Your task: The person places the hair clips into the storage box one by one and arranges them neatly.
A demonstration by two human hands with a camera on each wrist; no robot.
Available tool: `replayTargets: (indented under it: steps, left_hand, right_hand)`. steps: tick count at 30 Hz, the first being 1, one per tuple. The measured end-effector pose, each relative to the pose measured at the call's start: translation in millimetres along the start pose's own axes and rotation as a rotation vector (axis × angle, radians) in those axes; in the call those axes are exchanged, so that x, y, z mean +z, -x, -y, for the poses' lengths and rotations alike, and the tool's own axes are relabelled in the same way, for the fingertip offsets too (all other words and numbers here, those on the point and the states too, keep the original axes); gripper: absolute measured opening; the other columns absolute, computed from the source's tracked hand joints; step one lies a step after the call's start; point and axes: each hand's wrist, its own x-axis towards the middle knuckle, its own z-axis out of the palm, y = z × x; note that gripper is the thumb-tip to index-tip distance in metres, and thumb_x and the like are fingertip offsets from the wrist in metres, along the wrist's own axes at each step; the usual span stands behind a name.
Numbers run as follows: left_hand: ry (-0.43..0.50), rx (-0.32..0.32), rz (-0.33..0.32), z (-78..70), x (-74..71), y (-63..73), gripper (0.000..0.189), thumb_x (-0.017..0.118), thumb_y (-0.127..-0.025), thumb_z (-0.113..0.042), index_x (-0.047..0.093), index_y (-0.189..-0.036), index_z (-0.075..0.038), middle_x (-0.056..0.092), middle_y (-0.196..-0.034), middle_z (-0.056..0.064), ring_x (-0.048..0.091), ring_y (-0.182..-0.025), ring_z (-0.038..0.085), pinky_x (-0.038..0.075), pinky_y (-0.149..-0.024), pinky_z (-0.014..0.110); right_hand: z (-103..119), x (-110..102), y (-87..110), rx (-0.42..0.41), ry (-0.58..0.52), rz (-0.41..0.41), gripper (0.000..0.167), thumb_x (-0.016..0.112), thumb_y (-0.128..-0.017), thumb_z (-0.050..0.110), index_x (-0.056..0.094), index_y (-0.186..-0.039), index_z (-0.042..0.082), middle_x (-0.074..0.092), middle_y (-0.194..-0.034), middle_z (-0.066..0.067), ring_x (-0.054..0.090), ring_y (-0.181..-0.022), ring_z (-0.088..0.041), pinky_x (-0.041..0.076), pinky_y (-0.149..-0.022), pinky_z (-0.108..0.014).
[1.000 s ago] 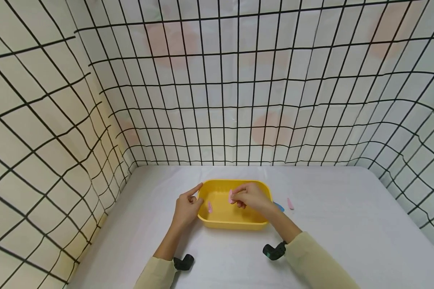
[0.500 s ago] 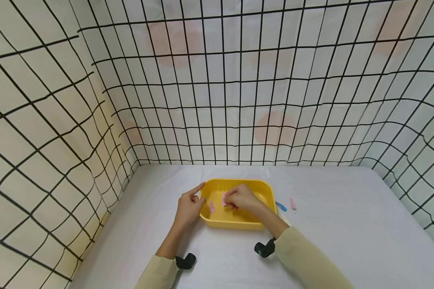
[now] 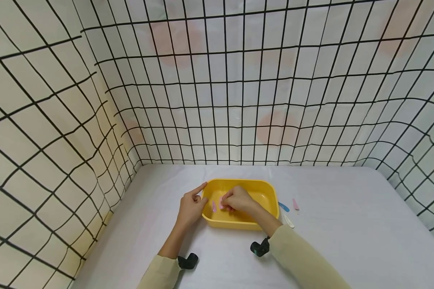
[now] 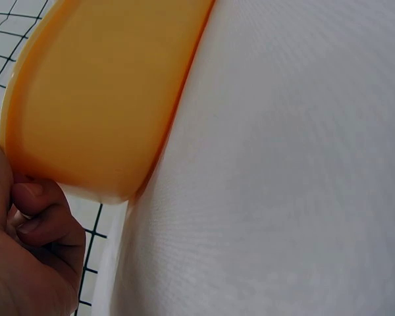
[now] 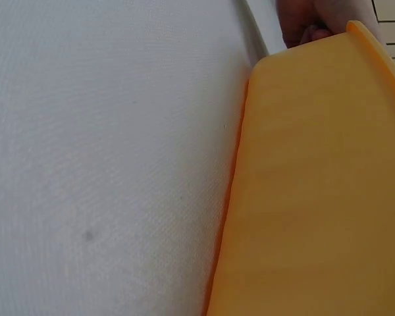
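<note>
A yellow plastic tray point(image 3: 269, 199) sits on the white-covered table. My left hand point(image 3: 190, 208) grips its left end, thumb over the rim and index finger stretched along the far left corner. In the left wrist view the other fingers curl against the tray's outer wall point(image 4: 92, 99). Down inside the tray, my right hand point(image 3: 238, 199) pinches a pink hair clip point(image 3: 221, 202), partly hidden by the fingers. A second pink hair clip point(image 3: 214, 206) lies on the tray floor just left of it. The right wrist view shows the tray's near wall point(image 5: 316, 178), with the right hand out of sight.
Right of the tray lie a blue hair clip point(image 3: 283, 207), a white hair clip point(image 3: 288, 221) and another pink hair clip point(image 3: 295, 204). White walls with a black grid point(image 3: 238, 100) enclose the table point(image 3: 347, 224) at the back and sides.
My right hand has moved left and lower into the tray with the pink hair clip, toward the one lying there. The white hair clip has come into view. My left hand keeps its grip.
</note>
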Motion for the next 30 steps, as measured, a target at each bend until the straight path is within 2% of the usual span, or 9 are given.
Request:
replayTargets:
  steps: [9, 19, 30]
  left_hand:
    - [0.002, 0.000, -0.004, -0.4, 0.3, -0.4, 0.055, 0.065, -0.087, -0.009, 0.067, -0.139, -0.028, 0.036, -0.051, -0.007, 0.028, -0.046, 0.010, 0.024, -0.043, 0.021]
    - [0.003, -0.008, 0.005, -0.8, 0.6, 0.2, 0.055, 0.064, -0.087, -0.008, 0.067, -0.139, -0.027, 0.037, -0.052, -0.005, 0.028, -0.046, 0.010, 0.025, -0.043, 0.020]
    - [-0.006, -0.001, -0.001, -0.3, 0.4, -0.3, 0.055, 0.065, -0.087, -0.009, 0.067, -0.139, -0.027, 0.037, -0.052, -0.006, 0.029, -0.046, 0.010, 0.025, -0.043, 0.020]
  right_hand:
    - [0.4, 1.3, -0.8, 0.033, 0.055, -0.004, 0.012, 0.070, -0.092, 0.011, 0.077, -0.090, 0.002, 0.068, -0.070, -0.007, 0.059, -0.056, -0.015, 0.053, -0.056, -0.021]
    - [3.8, 6.5, 0.2, 0.070, 0.098, -0.009, 0.014, 0.070, -0.090, 0.010, 0.076, -0.080, 0.002, 0.066, -0.064, -0.004, 0.057, -0.051, -0.013, 0.052, -0.051, -0.020]
    - [4.0, 9.7, 0.8, 0.024, 0.076, -0.004, 0.013, 0.073, -0.090, 0.010, 0.076, -0.081, 0.001, 0.069, -0.066, -0.006, 0.059, -0.051, -0.013, 0.054, -0.052, -0.022]
